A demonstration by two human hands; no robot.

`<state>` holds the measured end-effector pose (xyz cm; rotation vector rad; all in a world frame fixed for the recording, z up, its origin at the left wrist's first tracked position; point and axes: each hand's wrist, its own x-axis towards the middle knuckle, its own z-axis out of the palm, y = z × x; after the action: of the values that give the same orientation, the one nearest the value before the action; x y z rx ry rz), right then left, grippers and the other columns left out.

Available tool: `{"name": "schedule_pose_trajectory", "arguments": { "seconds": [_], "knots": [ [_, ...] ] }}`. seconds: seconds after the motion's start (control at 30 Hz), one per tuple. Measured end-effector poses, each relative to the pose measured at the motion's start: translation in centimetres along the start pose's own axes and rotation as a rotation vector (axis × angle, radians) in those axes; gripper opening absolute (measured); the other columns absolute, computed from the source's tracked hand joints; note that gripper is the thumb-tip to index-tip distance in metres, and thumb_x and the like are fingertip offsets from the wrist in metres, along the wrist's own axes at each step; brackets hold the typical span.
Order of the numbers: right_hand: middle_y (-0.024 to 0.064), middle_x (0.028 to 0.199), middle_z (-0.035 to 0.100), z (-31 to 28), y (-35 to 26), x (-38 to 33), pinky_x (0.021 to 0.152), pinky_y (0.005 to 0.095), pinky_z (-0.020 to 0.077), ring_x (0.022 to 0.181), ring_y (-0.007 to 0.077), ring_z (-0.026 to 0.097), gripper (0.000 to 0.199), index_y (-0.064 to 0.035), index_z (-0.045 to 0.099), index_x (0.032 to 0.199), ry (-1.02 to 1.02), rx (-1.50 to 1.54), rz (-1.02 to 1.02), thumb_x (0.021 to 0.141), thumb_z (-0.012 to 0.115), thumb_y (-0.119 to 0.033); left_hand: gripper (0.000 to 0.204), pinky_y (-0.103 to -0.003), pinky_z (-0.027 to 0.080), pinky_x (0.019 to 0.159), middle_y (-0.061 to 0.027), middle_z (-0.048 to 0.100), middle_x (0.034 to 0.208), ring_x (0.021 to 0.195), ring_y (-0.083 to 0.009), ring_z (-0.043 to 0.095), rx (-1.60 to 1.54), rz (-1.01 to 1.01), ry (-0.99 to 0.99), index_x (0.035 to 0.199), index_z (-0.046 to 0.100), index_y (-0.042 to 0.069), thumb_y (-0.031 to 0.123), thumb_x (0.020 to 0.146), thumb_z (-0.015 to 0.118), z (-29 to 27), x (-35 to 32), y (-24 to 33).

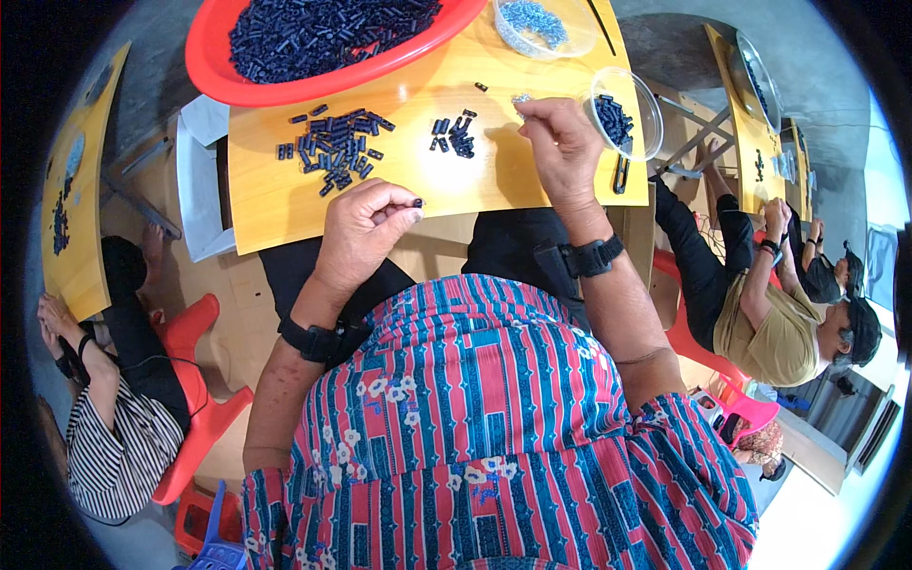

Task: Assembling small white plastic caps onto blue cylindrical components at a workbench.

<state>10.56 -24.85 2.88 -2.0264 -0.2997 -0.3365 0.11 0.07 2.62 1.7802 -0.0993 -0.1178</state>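
Between the thumb and forefinger of my left hand (366, 228), near the table's front edge, is a small black plastic piece (417, 202). My right hand (562, 147) is raised at the right, its fingers pinched at a few small clear pieces (520, 99); whether one is gripped cannot be made out. A loose heap of short black plastic pieces (334, 147) lies in front of my left hand. Between the hands sits a smaller cluster of the same pieces (461, 142). One single black piece (482, 86) lies farther back.
A red basin (204, 71) full of black pieces stands at the back left. Behind my right hand is a clear bowl (579, 43) of bluish clear bits. A clear tub (651, 119) with black pieces stands at the right edge, near a dark slim tool (620, 176). People sit at yellow tables on both sides.
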Motion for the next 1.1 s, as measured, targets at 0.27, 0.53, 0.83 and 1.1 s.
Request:
{"name": "schedule_pose_trajectory", "arguments": {
  "seconds": [0.27,0.53,0.83,1.1],
  "knots": [
    [0.0099,0.086,0.066,0.1,1.3,-1.2,0.071,0.0292,0.0527,0.077,0.0205,0.065,0.013,-0.0032,0.071,0.092,-0.011,-0.195,-0.062,0.082,0.066,0.002,0.007,-0.021,0.043,0.061,-0.0013,0.061,0.079,0.069,-0.0064,0.054,-0.001,0.015,0.007,0.088,0.066,-0.001,0.0,0.081,0.07,0.0,-0.1,-0.4],
    [0.0088,0.085,0.068,0.0,1.7,-1.8,0.066,0.0266,0.0551,0.066,0.0138,0.066,0.025,-0.0046,0.069,0.1,0.074,0.083,0.169,0.079,0.064,0.007,0.008,-0.021,0.043,0.062,-0.0014,0.061,0.08,0.068,-0.0063,0.053,-0.007,0.009,0.005,0.088,0.066,-0.001,0.0,0.082,0.07,0.0,-0.1,-0.4],
    [0.0052,0.083,0.065,-0.3,0.9,-1.1,0.066,0.0216,0.0485,0.07,0.0101,0.06,0.014,-0.0031,0.072,0.095,0.028,-0.239,-0.067,0.083,0.067,0.003,0.008,-0.021,0.044,0.063,-0.0014,0.061,0.08,0.07,-0.0065,0.054,-0.013,-0.01,-0.006,0.089,0.066,-0.001,0.001,0.082,0.07,0.1,-0.4,-0.2],
    [0.0123,0.086,0.065,-0.9,-0.9,-1.0,0.069,0.0332,0.0531,0.078,0.0265,0.065,0.015,-0.006,0.072,0.092,-0.219,-0.174,-0.062,0.077,0.073,-0.007,0.008,-0.021,0.045,0.062,-0.0018,0.061,0.08,0.068,-0.0063,0.054,-0.005,0.012,0.002,0.088,0.067,-0.001,0.0,0.081,0.071,-0.1,-0.2,-0.2]
  ]
}}
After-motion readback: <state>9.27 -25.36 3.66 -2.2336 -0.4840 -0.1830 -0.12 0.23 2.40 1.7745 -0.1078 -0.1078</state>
